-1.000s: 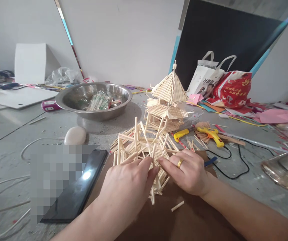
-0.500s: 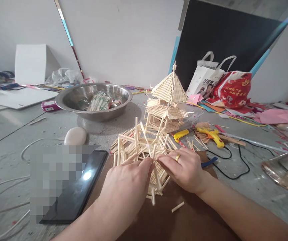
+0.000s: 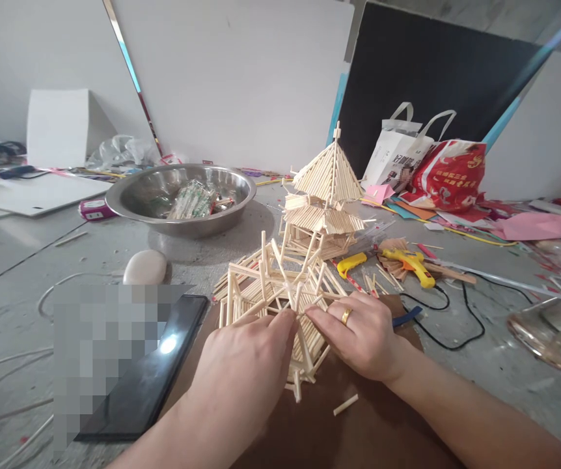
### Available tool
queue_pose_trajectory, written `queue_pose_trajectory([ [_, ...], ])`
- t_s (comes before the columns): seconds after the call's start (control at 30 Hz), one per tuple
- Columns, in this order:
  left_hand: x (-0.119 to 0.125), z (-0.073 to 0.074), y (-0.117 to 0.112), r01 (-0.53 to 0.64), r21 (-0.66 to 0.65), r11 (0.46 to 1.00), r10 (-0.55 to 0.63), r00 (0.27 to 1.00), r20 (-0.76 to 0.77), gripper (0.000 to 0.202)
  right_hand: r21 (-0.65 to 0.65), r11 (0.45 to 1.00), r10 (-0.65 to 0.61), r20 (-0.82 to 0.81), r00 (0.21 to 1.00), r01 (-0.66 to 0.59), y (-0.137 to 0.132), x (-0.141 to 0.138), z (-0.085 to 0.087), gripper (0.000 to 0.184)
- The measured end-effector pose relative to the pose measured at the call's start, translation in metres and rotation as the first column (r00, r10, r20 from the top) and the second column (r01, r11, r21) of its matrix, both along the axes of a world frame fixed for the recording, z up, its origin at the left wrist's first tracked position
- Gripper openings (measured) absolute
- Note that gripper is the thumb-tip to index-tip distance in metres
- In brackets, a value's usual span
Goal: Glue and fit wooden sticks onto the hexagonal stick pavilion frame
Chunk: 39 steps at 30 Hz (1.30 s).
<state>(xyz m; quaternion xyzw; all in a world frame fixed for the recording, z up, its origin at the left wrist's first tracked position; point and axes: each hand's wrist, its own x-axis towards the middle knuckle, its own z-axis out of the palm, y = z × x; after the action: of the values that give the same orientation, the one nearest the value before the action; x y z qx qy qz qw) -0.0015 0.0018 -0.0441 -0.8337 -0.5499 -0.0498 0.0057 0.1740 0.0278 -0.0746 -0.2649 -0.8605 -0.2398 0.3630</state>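
Observation:
A roof-like frame of pale wooden sticks (image 3: 315, 342) sits in front of me on a brown board (image 3: 378, 423). My left hand (image 3: 244, 368) is closed at its near side, thumb and fingers pinching a wooden stick near the middle. From the right, my right hand (image 3: 361, 332), a gold ring on one finger, pinches at the same spot, its fingertips almost meeting the left ones. The fingers hide most of the pinched piece. Just behind stands a tiered stick pagoda (image 3: 329, 176) with a pointed roof. One loose short stick (image 3: 345, 404) lies on the board.
A steel basin (image 3: 183, 225) with plastic-wrapped packets stands at the back left. On the left lie a dark phone (image 3: 138, 384) and a whitish rounded object (image 3: 144, 268). To the right are a yellow glue gun (image 3: 413, 262), black cord, a clear container (image 3: 548, 335) and a red bag (image 3: 451, 176).
The view has shifted very slightly. Both hands keep their pinch at the same place on the stick frame.

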Motion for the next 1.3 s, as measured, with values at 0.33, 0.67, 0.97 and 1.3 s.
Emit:
queue_pose_trajectory([
  [0.33, -0.0004, 0.0014, -0.0023, 0.002, -0.012, 1.000, -0.002, 1.000, 0.001, 0.015, 0.007, 1.000, -0.018, 0.028, 0.999, 0.018, 0.0023, -0.0006, 0.0011, 0.013],
  [0.67, -0.0004, 0.0010, -0.0021, 0.015, 0.015, 1.000, -0.015, 1.000, -0.008, 0.017, 0.009, 0.999, -0.031, 0.021, 0.999, 0.031, 0.0016, -0.0003, 0.0026, 0.014],
  [0.97, -0.0005, 0.0028, -0.0017, 0.008, -0.027, 1.000, -0.007, 1.000, 0.002, 0.016, 0.002, 1.000, -0.028, 0.015, 1.000, 0.028, 0.0023, 0.0013, -0.0007, 0.010],
  [1.3, -0.0005, 0.0028, -0.0018, 0.021, -0.015, 1.000, -0.021, 1.000, 0.007, 0.016, 0.014, 1.000, -0.017, 0.022, 1.000, 0.017, 0.0038, 0.0011, 0.0015, 0.013],
])
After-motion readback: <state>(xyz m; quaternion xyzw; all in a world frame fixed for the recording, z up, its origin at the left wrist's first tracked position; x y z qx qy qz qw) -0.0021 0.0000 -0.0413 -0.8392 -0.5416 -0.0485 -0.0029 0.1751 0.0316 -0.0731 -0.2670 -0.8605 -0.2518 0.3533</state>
